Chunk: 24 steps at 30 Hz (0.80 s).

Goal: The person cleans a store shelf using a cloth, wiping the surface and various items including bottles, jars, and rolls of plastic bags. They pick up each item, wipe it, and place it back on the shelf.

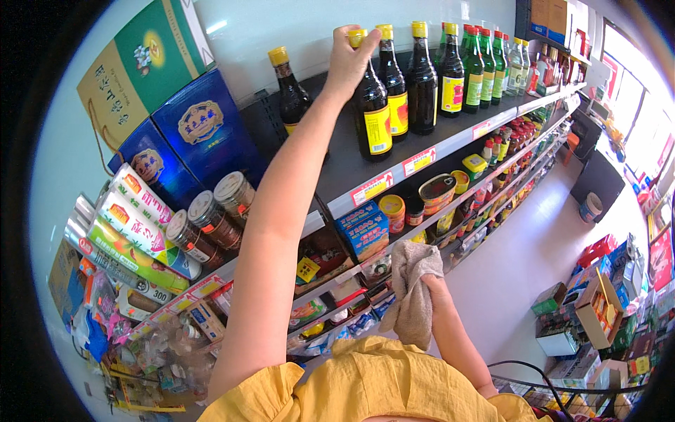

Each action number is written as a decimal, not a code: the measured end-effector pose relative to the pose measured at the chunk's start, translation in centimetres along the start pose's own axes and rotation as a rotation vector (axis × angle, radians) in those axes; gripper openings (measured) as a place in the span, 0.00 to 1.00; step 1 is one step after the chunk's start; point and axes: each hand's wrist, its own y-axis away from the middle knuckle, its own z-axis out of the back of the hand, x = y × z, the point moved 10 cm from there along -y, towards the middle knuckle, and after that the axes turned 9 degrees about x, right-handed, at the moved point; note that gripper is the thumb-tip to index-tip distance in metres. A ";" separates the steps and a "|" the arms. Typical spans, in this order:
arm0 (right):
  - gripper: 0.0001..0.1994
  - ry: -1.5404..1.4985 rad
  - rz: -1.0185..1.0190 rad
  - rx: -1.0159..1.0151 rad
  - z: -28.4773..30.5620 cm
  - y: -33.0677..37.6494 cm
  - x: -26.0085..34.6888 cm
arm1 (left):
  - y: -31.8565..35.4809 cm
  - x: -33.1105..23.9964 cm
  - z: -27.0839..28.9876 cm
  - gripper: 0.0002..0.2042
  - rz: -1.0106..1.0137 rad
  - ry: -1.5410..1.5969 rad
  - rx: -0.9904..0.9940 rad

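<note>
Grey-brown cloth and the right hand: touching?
Touching. The head view shows it: the right hand grips the grey-brown cloth, thumb against its folds, no gap between.

A mustard-yellow top (380,380) with short, loose sleeves (256,394) is worn, its fabric gathered into soft folds, both forearms (285,193) left bare.

Rough matt cloth (410,292), glossy bottle (373,112)

- Printed yellow label (378,132) on the foremost dark bottle (368,97)
- Red-and-white price tags (372,188) along the shelf edge (339,205)
- Large characters (116,83) on the green-and-tan box (165,67)
- Gold emblem (204,121) on the blue box (219,156)
</note>
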 end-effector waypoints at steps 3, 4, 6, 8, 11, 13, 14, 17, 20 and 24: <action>0.27 0.007 -0.009 -0.008 0.1 -0.4 0.0 | 3.1 -3.2 1.2 0.29 -0.158 -0.320 -0.185; 0.27 0.006 0.006 -0.031 0.1 -0.4 0.5 | 4.6 -5.0 0.6 0.28 -0.183 -0.354 -0.190; 0.27 0.001 0.016 -0.057 -0.9 -0.5 1.0 | 7.5 -7.5 1.5 0.28 -0.267 -0.632 -0.317; 0.27 0.061 -0.006 -0.043 -1.4 -0.9 1.1 | 9.6 -9.1 3.6 0.30 -0.244 -0.842 -0.496; 0.26 0.147 0.021 0.011 -3.8 -1.7 2.0 | 11.5 -5.4 8.5 0.36 0.085 -0.848 -0.638; 0.26 0.218 0.073 0.025 -5.4 -2.8 3.2 | 13.1 -2.1 10.5 0.39 0.405 -0.806 -0.654; 0.26 0.272 0.102 0.013 -6.1 -3.4 4.2 | 13.5 -0.8 10.5 0.39 0.481 -0.731 -0.611; 0.27 0.317 0.166 0.069 -9.0 -4.4 5.9 | 14.3 2.8 10.2 0.40 0.597 -0.532 -0.505; 0.27 0.326 0.211 0.132 -11.1 -4.4 5.8 | 14.7 3.3 10.5 0.38 0.590 -0.533 -0.524; 0.27 0.310 0.219 0.206 -11.6 -4.1 4.7 | 15.1 2.6 10.2 0.33 0.608 -0.506 -0.574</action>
